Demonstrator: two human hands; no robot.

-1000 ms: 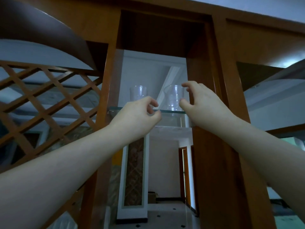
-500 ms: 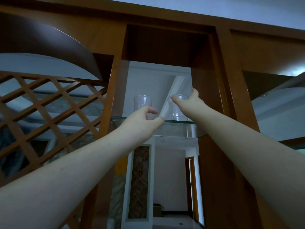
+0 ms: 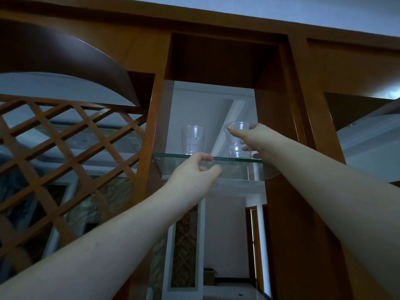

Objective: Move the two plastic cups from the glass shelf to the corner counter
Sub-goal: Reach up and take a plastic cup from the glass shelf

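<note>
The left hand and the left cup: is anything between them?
In the head view, only the front edge of the glass shelf lies between the left hand and the left cup.

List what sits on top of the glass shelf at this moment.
Two clear plastic cups stand upright on the glass shelf: the left cup untouched, the right cup wrapped by the right hand, which hides its right side. The left hand is below the shelf edge.

Both forearms bare, no sleeves; left hand [image 3: 192,176] & right hand [image 3: 257,138] w/o gloves, rings, watch.
</note>
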